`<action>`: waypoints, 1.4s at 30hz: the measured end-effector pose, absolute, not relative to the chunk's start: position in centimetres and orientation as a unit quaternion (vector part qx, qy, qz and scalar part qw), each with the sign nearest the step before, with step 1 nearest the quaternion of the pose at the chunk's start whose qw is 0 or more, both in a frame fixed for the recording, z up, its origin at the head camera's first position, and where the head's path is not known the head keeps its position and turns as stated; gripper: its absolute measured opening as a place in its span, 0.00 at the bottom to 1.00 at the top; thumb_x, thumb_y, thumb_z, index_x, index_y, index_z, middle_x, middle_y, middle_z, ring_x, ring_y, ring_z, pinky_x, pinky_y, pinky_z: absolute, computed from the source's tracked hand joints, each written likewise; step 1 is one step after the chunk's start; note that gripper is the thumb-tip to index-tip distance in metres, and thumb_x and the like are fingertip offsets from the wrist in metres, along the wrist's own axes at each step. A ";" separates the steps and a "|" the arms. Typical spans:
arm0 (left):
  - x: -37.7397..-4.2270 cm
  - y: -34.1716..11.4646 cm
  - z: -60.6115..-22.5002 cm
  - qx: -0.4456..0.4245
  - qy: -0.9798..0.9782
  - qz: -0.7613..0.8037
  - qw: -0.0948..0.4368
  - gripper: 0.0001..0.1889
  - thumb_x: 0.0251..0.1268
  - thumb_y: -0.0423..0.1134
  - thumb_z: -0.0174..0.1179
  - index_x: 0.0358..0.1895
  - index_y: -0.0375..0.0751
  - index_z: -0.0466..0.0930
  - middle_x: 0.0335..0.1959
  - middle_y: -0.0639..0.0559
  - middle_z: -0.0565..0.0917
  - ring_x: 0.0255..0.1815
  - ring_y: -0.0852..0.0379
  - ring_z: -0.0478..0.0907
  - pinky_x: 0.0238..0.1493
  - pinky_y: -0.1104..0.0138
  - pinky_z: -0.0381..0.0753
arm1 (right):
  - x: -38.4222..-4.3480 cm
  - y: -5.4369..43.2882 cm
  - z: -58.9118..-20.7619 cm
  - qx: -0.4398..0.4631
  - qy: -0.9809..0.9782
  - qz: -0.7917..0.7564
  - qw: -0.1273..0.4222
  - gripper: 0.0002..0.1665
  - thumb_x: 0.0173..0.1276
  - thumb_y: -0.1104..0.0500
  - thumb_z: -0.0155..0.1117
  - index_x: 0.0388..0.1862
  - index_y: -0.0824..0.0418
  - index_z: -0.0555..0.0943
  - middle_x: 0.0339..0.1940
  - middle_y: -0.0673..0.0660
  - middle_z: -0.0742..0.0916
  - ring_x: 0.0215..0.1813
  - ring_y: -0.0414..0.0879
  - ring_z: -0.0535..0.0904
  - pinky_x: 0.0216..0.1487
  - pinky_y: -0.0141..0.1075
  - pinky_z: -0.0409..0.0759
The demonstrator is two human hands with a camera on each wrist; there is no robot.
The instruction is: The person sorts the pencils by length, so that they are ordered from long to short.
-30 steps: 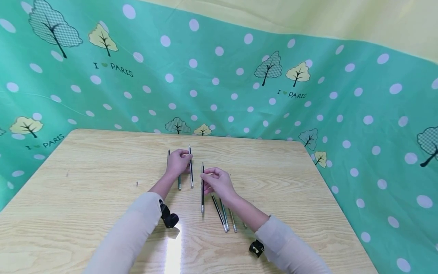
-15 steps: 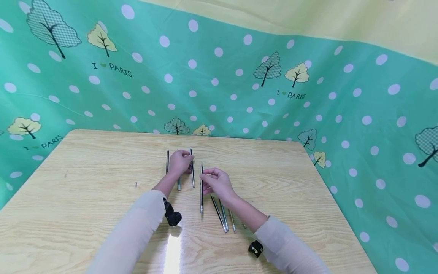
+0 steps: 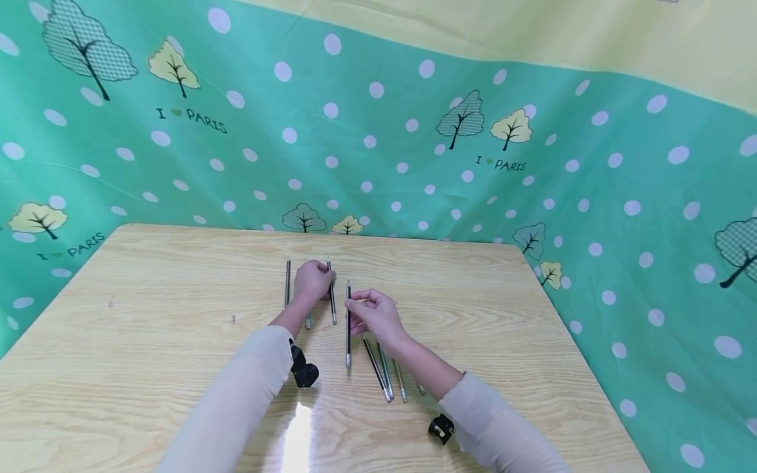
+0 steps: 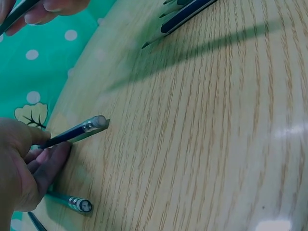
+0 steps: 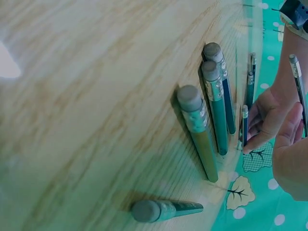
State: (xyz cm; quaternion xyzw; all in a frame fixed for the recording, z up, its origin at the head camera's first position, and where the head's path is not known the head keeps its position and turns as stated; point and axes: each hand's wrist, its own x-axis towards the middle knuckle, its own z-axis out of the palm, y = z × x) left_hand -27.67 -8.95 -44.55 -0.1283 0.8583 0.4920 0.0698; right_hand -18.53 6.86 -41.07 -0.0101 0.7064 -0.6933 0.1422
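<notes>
My left hand [image 3: 312, 281] pinches a dark pencil [image 3: 333, 305], point away from me. In the left wrist view this pencil's eraser end [image 4: 89, 125] lies at or just above the table. My right hand [image 3: 377, 316] holds a second black pencil [image 3: 348, 345] between thumb and fingers; in the right wrist view that pencil [image 5: 299, 86] is raised off the table. Left of the left hand lie a dark pencil [image 3: 288, 282] and a greenish one [image 3: 308, 322], partly hidden by hand and wrist.
Below my right hand lie a black pencil [image 3: 378, 373], a green pencil [image 3: 386, 373], a gold pencil [image 3: 399, 381] and another pencil [image 5: 185, 208], mostly hidden by the forearm in the head view. A tiny bit [image 3: 233, 319] lies on the wooden table [image 3: 148, 315]. A green curtain [image 3: 390, 131] hangs behind.
My left hand and forearm have shifted slightly right, uncovering more of the leftmost pencil, and the pinched pencil tilts a little differently. My right hand with its pencil has stayed nearly still.
</notes>
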 end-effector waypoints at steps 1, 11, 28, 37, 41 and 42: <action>-27.7 -8.9 -44.5 -0.129 0.860 0.489 0.067 0.17 0.66 0.42 0.55 0.54 0.37 0.74 0.47 0.41 0.80 0.27 0.56 0.81 0.26 0.71 0.82 | -18.5 6.9 -41.1 -0.009 0.706 -0.693 0.142 0.19 0.64 0.59 0.61 0.50 0.69 0.74 0.22 0.49 0.82 0.21 0.39 0.77 0.24 0.30 0.81; -27.3 -8.4 -44.7 -0.108 0.880 0.459 0.047 0.19 0.65 0.41 0.56 0.55 0.34 0.73 0.49 0.37 0.80 0.23 0.56 0.80 0.25 0.70 0.79 | -19.1 7.6 -41.3 0.003 0.710 -0.692 0.132 0.18 0.64 0.59 0.62 0.50 0.68 0.75 0.22 0.49 0.82 0.20 0.40 0.78 0.25 0.33 0.83; -27.2 -7.9 -44.5 -0.117 0.899 0.420 0.043 0.17 0.65 0.42 0.56 0.52 0.35 0.72 0.44 0.41 0.81 0.33 0.51 0.79 0.32 0.66 0.78 | -20.3 8.4 -41.0 0.027 0.714 -0.692 0.104 0.19 0.65 0.58 0.62 0.51 0.68 0.75 0.21 0.48 0.81 0.21 0.39 0.78 0.24 0.29 0.81; -27.1 -7.8 -44.8 -0.110 0.907 0.406 0.031 0.16 0.66 0.43 0.55 0.49 0.35 0.73 0.44 0.41 0.81 0.37 0.49 0.78 0.34 0.64 0.77 | -21.5 8.5 -41.0 0.041 0.711 -0.695 0.097 0.18 0.64 0.59 0.63 0.50 0.67 0.76 0.21 0.49 0.81 0.19 0.39 0.77 0.23 0.29 0.80; -27.0 -7.9 -44.8 -0.108 0.909 0.400 0.030 0.16 0.66 0.43 0.54 0.49 0.35 0.73 0.44 0.41 0.81 0.37 0.49 0.78 0.34 0.64 0.77 | -21.8 8.5 -40.8 0.043 0.715 -0.692 0.092 0.17 0.64 0.58 0.63 0.49 0.66 0.76 0.22 0.49 0.81 0.20 0.40 0.78 0.24 0.29 0.81; -27.0 -7.9 -44.8 -0.107 0.910 0.400 0.029 0.16 0.66 0.43 0.54 0.49 0.35 0.73 0.44 0.41 0.81 0.37 0.49 0.78 0.34 0.64 0.77 | -21.8 8.5 -40.8 0.043 0.717 -0.690 0.090 0.17 0.64 0.58 0.63 0.49 0.65 0.76 0.22 0.49 0.81 0.20 0.40 0.78 0.24 0.30 0.81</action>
